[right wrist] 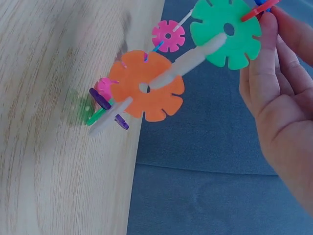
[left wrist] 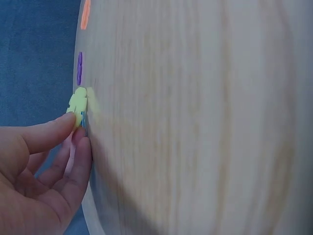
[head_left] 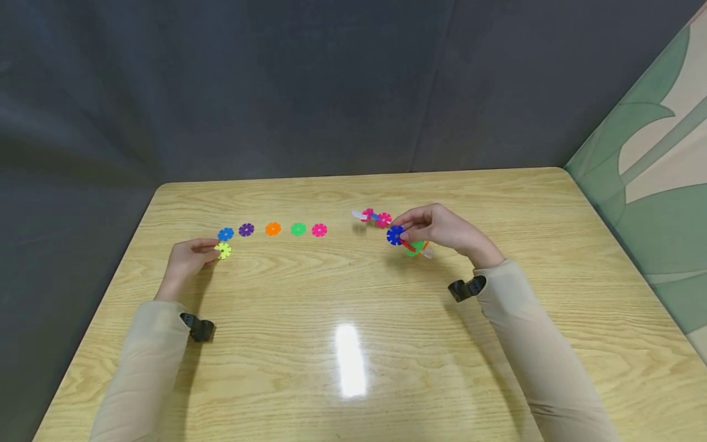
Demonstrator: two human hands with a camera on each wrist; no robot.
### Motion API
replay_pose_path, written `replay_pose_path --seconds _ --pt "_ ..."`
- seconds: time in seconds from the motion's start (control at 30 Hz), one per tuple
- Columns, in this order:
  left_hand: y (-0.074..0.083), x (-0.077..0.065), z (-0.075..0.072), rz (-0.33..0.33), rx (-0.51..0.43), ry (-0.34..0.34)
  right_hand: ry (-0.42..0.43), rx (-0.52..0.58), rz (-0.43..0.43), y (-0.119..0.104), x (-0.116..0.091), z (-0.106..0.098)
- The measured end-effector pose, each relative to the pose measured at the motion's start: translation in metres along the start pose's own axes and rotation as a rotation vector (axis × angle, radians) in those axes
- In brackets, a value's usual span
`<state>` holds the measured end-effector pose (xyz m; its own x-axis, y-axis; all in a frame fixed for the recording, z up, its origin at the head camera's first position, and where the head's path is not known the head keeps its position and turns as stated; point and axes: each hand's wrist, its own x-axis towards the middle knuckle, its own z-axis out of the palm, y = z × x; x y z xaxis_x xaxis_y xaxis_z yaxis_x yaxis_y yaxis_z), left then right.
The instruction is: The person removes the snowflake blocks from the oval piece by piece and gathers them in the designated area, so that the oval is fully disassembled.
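Between thumb and fingers, my left hand [head_left: 189, 258] pinches a yellow notched plastic disc [head_left: 223, 251] near the left end of a row of discs. A light blue disc [head_left: 225, 234] is right behind it. My right hand [head_left: 442, 228] pinches a dark blue notched disc [head_left: 394, 235], which belongs to a chain of discs slotted together. The right wrist view shows more of that chain: a green disc [right wrist: 210, 29], an orange disc [right wrist: 171, 100], white pieces and a pink disc [right wrist: 168, 36]. A red disc [right wrist: 259, 10] joins the green one close to my fingertips.
Along the back left of the wooden table [head_left: 287, 294], the row continues with a purple disc [head_left: 246, 229], an orange disc [head_left: 273, 229], a green disc [head_left: 298, 229] and a pink disc [head_left: 319, 230]. A dark curtain [head_left: 331, 92] hangs behind the table's far edge.
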<state>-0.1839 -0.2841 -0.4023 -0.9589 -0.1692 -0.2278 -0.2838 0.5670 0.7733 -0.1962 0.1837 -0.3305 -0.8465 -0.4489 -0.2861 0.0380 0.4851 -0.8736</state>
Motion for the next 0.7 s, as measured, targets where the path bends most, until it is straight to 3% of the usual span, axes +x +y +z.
replay_pose_path --seconds 0.3,0.5,0.6,0.7 --pt "0.006 -0.004 0.003 -0.014 0.021 0.021 0.016 0.046 -0.019 0.001 0.001 0.001" --pt "0.037 -0.018 0.013 0.141 0.029 0.091 0.017 0.021 -0.022 0.000 0.001 0.002" --pt "0.056 -0.023 0.024 0.210 -0.015 0.075 0.029 0.009 -0.022 -0.001 0.002 0.003" --pt "0.075 -0.027 0.037 0.231 -0.066 0.015 0.030 0.010 -0.027 -0.002 0.004 0.004"
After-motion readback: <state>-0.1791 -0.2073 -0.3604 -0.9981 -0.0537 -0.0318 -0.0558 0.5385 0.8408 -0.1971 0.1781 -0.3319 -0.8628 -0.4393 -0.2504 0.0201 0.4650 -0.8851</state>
